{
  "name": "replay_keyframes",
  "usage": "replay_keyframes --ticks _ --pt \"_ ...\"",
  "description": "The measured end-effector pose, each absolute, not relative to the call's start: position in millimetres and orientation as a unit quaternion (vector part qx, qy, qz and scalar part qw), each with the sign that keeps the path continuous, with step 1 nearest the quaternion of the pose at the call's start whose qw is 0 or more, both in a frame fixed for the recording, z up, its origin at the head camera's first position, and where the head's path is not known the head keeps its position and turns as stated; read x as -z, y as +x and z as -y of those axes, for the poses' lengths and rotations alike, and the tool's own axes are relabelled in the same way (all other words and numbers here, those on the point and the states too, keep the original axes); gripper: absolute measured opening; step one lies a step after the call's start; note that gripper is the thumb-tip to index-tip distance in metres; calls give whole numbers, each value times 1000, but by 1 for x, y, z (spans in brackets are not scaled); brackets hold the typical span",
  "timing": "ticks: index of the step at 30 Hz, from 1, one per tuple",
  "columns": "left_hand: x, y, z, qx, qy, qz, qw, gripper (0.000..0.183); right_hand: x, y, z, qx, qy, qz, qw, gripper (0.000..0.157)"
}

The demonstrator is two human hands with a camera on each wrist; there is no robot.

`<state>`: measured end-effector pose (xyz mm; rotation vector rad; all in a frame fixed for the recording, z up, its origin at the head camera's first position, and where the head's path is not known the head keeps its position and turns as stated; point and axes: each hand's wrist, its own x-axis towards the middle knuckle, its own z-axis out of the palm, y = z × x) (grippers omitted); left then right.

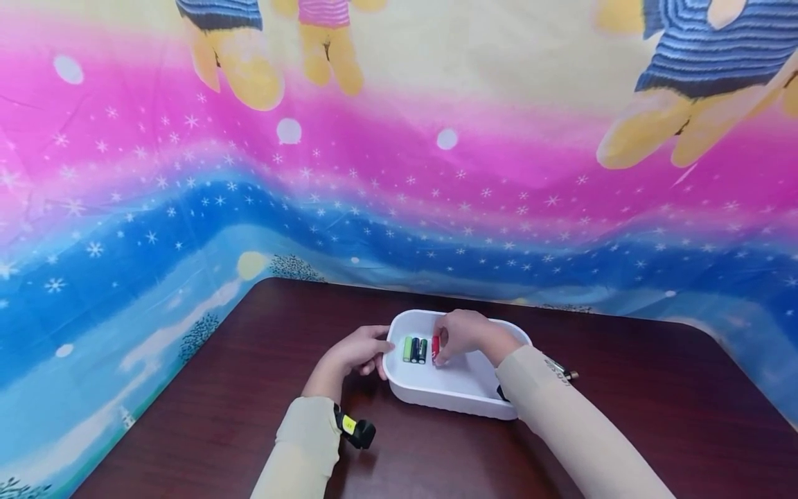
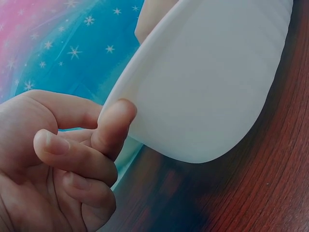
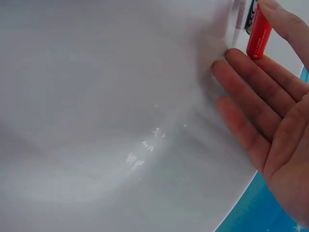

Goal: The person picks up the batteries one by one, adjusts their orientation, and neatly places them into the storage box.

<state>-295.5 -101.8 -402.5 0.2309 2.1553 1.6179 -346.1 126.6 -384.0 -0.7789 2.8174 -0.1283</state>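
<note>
A white plastic tray [image 1: 449, 396] with rounded corners sits on the dark table in front of me. At its left end my left hand [image 1: 357, 351] pinches the rim, fingertips against the outer wall [image 2: 198, 96]. My right hand [image 1: 466, 331] reaches inside and holds a red battery [image 3: 260, 36] between thumb and index finger, the other fingers extended along the tray's floor. Left of the red one, three batteries stand side by side in a row: a light green one [image 1: 408, 349], a dark one [image 1: 415, 350] and a dark green one [image 1: 422, 351].
Just right of the tray, partly behind the right sleeve [image 1: 548, 388], lies a thin dark piece with a copper-coloured end [image 1: 572, 375]. The brown table [image 1: 262, 333] ends at a printed cloth [image 1: 399, 173]. A black camera [image 1: 359, 432] is strapped to the left wrist.
</note>
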Motion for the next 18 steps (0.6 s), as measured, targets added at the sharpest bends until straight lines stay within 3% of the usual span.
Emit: replay_keyframes --ticks 18 --pt "403 -295 102 -583 89 -778 218 52 392 -343 -119 13 -279 -956 93 52"
